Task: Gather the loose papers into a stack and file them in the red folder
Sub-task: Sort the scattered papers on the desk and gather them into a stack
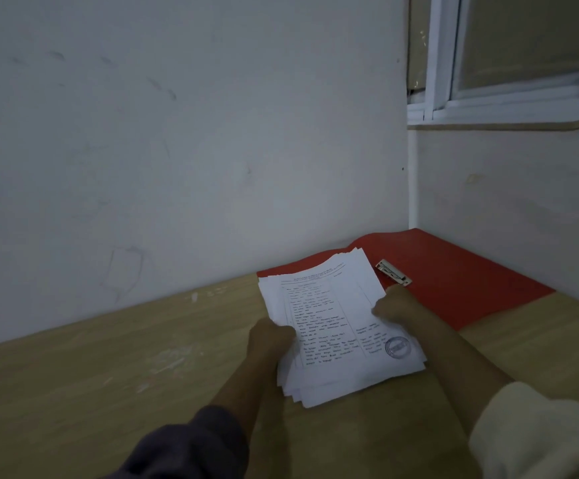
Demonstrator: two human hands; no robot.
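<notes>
A stack of white papers (336, 326) with handwritten text and a blue round stamp is held over the wooden table (125, 357), its edges slightly uneven. My left hand (271, 337) grips the stack's left edge. My right hand (393, 305) pinches its right edge, thumb on top. The red folder (461, 274) lies open and flat in the corner behind the stack, and the papers' far end overlaps its left part. Its metal clip (393, 272) shows just right of the papers.
A grey-white wall (177, 133) runs along the table's far edge and meets a side wall at the right. A window frame with a ledge (506, 112) sits above the folder. Scuffed wooden surface extends left of the papers.
</notes>
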